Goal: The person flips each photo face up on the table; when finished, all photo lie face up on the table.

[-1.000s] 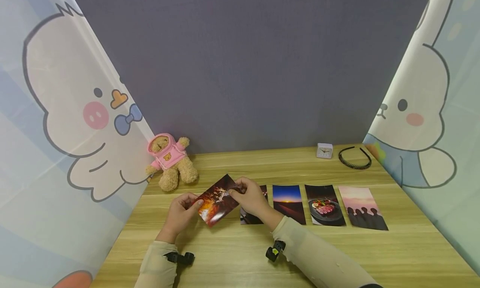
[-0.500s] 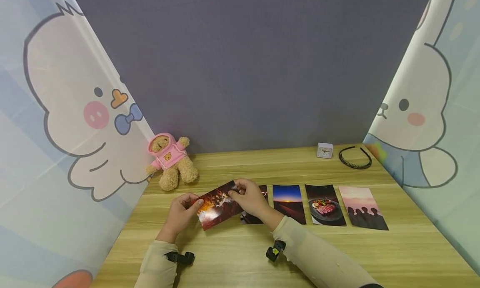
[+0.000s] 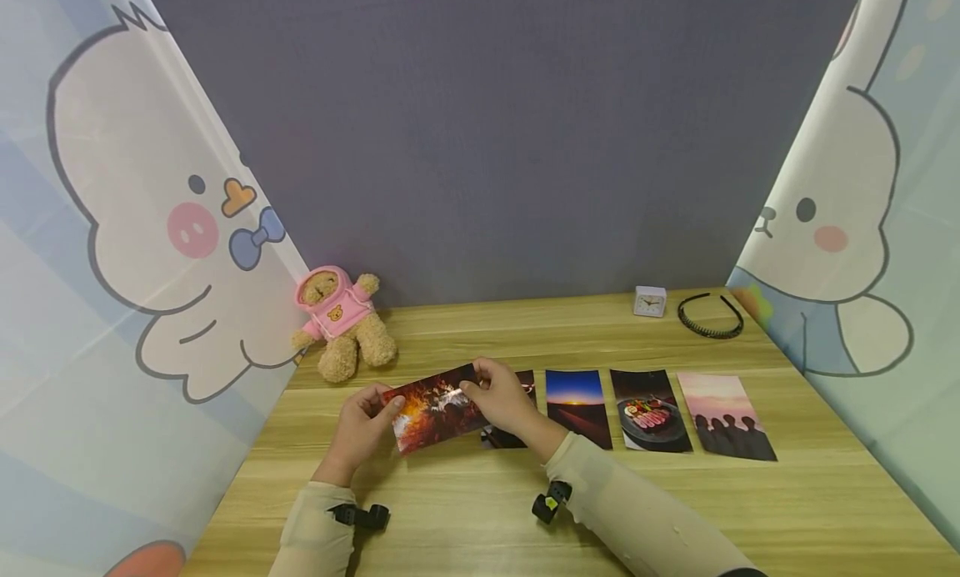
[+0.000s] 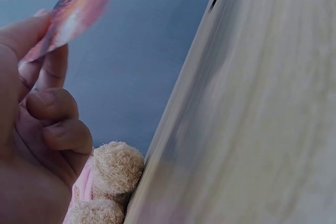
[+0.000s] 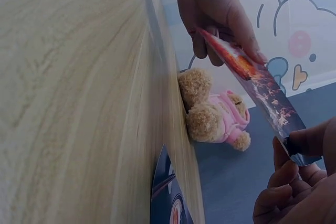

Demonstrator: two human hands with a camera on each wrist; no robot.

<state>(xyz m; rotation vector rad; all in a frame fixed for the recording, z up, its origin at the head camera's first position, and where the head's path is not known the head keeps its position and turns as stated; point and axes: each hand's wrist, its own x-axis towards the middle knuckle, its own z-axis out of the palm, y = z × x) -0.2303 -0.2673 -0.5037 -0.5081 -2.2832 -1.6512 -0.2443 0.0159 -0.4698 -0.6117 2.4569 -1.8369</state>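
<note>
Both hands hold one glossy photo (image 3: 437,408) with a fiery red, orange and dark picture, raised above the table. The left hand (image 3: 360,431) pinches its left end between thumb and fingers. At the opposite end the right hand (image 3: 504,398) pinches it, thumb on top. In the right wrist view the photo (image 5: 257,90) is seen at a slant, clear of the tabletop. Behind the right hand lies a dark photo (image 3: 529,385), partly covered. Right of it, in a row, are a sunset photo (image 3: 576,406), a food-plate photo (image 3: 649,412) and a photo of silhouetted people (image 3: 724,417).
A teddy bear (image 3: 345,323) in a pink hoodie sits at the back left of the wooden table (image 3: 465,519). Toward the back right stand a small white clock (image 3: 649,302) and a black headband (image 3: 710,330). A dark grey panel (image 3: 510,143) rises behind the table.
The held photo has turned from a steep slant to a flatter one, its right end coming down. The hands stay nearly in place, and the other photos have not moved.
</note>
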